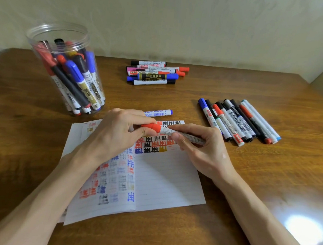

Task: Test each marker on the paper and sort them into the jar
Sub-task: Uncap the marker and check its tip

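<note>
Grip: both hands closed on one red marker [165, 130]. Left hand [116, 131] pinches the cap [152, 127], right hand [198, 149] holds the barrel, above the paper [163, 179] on the worktop [248, 175]. Jar [65, 69]: far left, part-filled. Risk: a jerky cap pull could smear ink on fingers or the sheet.

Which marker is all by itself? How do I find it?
Find the white paper on the wooden table. Just past its far edge, behind the left hand holding a red marker, lies a white marker with a blue cap. It alone lies apart from the jar, the far pile and the right pile.
</note>
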Demonstrator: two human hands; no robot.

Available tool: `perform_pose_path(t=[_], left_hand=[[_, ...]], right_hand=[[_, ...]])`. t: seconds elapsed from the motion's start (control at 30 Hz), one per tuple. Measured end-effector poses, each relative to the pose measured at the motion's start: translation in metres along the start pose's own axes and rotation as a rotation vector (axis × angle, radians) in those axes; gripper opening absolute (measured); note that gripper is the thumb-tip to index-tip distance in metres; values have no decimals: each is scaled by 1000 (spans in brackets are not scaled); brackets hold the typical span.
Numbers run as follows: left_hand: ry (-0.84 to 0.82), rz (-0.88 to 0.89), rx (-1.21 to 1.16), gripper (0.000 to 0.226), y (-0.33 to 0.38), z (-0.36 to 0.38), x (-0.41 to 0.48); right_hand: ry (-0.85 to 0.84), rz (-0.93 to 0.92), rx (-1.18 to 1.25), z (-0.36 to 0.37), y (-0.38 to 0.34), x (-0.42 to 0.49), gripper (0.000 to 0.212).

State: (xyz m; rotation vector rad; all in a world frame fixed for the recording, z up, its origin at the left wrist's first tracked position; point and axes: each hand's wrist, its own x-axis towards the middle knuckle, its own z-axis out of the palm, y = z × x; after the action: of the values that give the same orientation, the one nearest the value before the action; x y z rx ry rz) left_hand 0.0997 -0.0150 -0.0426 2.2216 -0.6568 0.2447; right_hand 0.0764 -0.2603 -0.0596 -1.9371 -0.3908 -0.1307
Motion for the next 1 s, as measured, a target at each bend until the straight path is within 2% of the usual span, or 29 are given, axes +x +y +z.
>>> perform_pose_path(t=[0.23, 0.47, 0.53, 0.6, 0.67, 0.73, 0.8, 0.87, 1.0], left_hand=[[29, 6, -24, 43, -2, 3, 1], [31, -17, 2, 32, 3, -1, 4], [61, 0, 22, 30, 7, -1, 4], [82, 25, 30, 34, 10, 3, 5], [110, 20, 33, 47, 11, 8, 7], [136, -32, 5, 71, 11, 11, 10], [140, -66, 13, 81, 7, 12, 11], [123, -65, 25, 76, 5, 14, 10], [103, -84, 67, 68, 3, 16, 8]], right_hand=[[16, -9, 3, 4, 0, 1, 19], [-29, -45, -55, 0, 0, 5, 23], [-26, -56, -140, -5, -4, 7, 24], [-8, -66, -260, -7, -9, 10, 23], [11, -58, -318, -8, -14, 14, 20], [66, -7, -341, -13, -19, 23, 23], [162, 78, -370, -21, -17, 36, 29], [301, 162, -410, -34, -7, 48, 32], [572, 279, -670, -54, 22, 55, 32]])
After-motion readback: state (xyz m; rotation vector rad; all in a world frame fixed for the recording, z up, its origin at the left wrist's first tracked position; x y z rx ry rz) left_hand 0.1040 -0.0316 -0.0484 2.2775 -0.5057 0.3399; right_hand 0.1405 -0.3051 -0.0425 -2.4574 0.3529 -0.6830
